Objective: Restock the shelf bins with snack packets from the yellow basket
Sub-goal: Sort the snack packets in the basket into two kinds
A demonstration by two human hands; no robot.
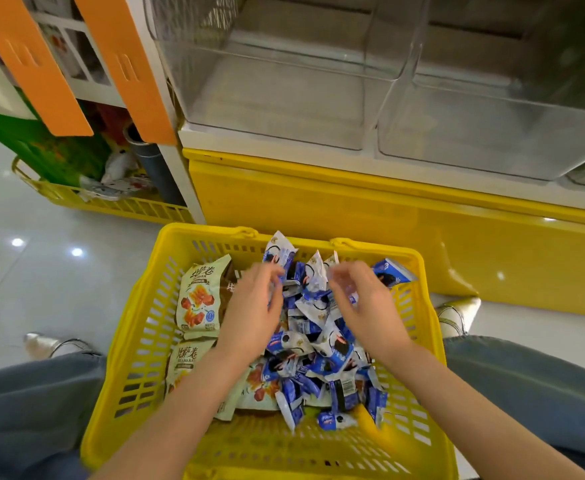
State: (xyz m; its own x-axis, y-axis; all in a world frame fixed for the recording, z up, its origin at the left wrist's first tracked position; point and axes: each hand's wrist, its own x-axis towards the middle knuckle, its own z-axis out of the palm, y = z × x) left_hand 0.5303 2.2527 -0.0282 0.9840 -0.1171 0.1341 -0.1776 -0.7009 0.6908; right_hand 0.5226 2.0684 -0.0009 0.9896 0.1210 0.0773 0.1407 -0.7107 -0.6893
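A yellow basket (138, 341) stands on the floor between my knees. A heap of small blue and white snack packets (322, 358) fills its middle and right side. Larger cream packets (199, 299) lie along its left side. My left hand (251, 313) and my right hand (367, 310) are both down on the far end of the blue heap, blurred by motion. The fingers of each hand curl around blue packets, and a few packets stand upright between the two hands. Above the basket, two clear shelf bins (277, 133) (492, 157) sit side by side with nothing visible inside.
The bins rest on a white shelf over a yellow cabinet front (353, 209). Orange panels (31, 64) hang at the upper left. A second yellow basket (118, 204) with mixed goods sits on the floor at the left. My shoes (457, 306) flank the basket on glossy tiles.
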